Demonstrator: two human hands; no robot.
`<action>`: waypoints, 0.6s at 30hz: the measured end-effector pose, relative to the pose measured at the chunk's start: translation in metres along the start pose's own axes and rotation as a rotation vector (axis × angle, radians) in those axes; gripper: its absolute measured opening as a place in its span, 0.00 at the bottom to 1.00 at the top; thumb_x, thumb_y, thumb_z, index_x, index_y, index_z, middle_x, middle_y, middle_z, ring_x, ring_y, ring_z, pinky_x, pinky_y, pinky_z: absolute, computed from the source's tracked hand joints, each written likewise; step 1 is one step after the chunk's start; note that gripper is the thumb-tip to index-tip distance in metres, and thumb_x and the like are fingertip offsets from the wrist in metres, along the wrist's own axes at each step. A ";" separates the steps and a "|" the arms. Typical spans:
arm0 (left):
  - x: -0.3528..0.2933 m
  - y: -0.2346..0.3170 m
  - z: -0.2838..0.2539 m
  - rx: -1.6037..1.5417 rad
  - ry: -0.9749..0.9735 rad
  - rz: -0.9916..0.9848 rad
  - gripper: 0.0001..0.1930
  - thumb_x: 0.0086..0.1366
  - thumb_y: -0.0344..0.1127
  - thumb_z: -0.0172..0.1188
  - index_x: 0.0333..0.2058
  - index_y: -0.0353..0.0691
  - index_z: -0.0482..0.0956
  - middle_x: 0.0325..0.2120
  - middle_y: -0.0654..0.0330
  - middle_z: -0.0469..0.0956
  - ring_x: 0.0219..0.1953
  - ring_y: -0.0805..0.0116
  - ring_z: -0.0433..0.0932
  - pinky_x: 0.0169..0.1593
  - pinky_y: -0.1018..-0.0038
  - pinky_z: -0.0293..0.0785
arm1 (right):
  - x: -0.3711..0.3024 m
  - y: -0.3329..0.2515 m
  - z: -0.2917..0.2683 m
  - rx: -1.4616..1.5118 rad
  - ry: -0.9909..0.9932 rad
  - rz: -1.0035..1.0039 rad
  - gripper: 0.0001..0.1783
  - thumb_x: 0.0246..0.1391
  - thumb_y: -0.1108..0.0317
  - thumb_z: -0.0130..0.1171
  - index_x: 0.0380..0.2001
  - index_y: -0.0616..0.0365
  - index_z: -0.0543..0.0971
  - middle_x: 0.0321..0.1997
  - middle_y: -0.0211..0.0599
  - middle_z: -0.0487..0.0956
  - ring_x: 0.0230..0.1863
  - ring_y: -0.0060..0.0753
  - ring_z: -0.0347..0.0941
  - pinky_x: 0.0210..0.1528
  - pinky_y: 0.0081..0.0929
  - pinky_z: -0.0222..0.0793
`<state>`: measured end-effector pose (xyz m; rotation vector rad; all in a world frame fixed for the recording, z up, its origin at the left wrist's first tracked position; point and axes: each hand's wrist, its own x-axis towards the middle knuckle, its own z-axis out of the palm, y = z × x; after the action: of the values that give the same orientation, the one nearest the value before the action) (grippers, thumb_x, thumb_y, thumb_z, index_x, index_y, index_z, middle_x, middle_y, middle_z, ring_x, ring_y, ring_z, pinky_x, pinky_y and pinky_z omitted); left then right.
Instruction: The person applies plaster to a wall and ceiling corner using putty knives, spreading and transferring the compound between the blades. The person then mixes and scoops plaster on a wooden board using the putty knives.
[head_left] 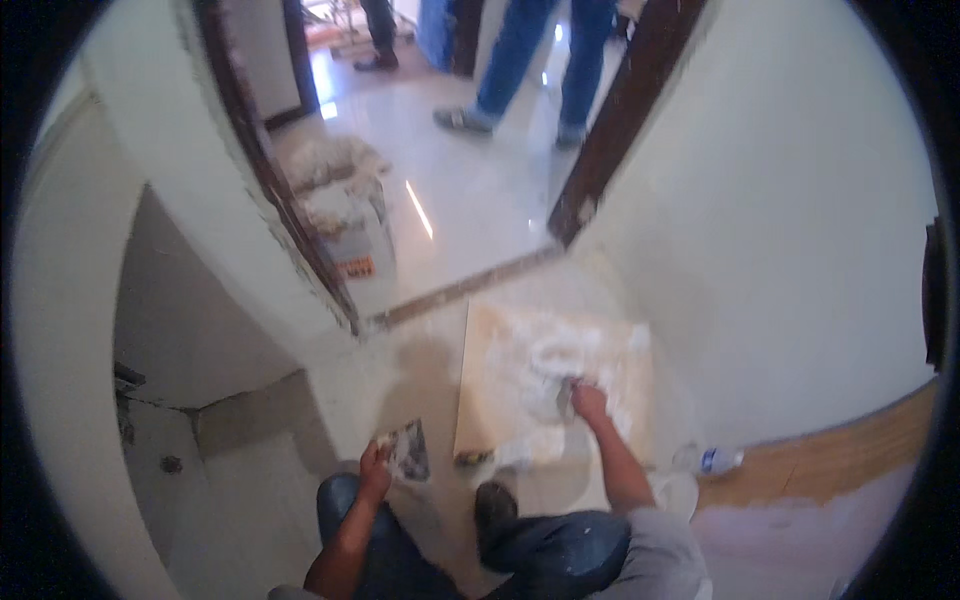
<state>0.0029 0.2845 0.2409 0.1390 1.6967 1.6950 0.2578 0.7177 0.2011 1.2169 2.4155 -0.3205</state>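
Note:
A pale yellow square board point(482, 385) lies on the floor in front of me, and white paste or powder point(550, 355) is spread over much of its top. Over the middle of the board, my right hand point(590, 402) is closed around a small grey scraper point(565, 399), whose blade is at the white material. My left hand point(374, 472) grips the edge of a flat plate-like trowel point(411, 455), dark and smeared with white, held to the left of the board above my left knee. The trowel's handle does not show.
A clear plastic bottle point(715, 460) lies right of the board. Beyond, a low threshold point(470, 290) crosses a dark-framed doorway point(625, 130). A bag point(350, 235) stands just past it. Two people's legs point(530, 60) show on the shiny floor. White walls point(780, 230) flank me.

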 end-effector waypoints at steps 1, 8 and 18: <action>0.002 -0.004 0.004 0.037 0.079 0.035 0.13 0.70 0.34 0.47 0.46 0.32 0.73 0.39 0.60 0.76 0.41 0.71 0.72 0.48 0.76 0.67 | -0.008 -0.007 0.001 0.039 0.235 -0.003 0.21 0.55 0.62 0.46 0.50 0.57 0.72 0.51 0.50 0.74 0.48 0.54 0.73 0.47 0.52 0.69; 0.010 -0.022 0.032 0.102 0.010 -0.053 0.12 0.71 0.36 0.46 0.44 0.35 0.74 0.37 0.63 0.76 0.39 0.76 0.72 0.44 0.78 0.68 | -0.019 0.071 0.014 0.109 0.389 0.214 0.19 0.53 0.65 0.46 0.48 0.50 0.73 0.36 0.47 0.79 0.36 0.48 0.78 0.38 0.46 0.73; 0.001 -0.020 0.028 0.155 0.017 -0.054 0.12 0.71 0.38 0.46 0.42 0.35 0.74 0.34 0.64 0.76 0.34 0.78 0.72 0.40 0.79 0.69 | 0.024 0.046 0.019 0.169 0.385 0.342 0.13 0.49 0.65 0.49 0.36 0.52 0.80 0.34 0.43 0.81 0.35 0.46 0.79 0.38 0.42 0.74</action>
<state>0.0258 0.3052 0.2259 0.1501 1.8276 1.5290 0.2869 0.7545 0.1729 1.8852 2.4603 -0.2032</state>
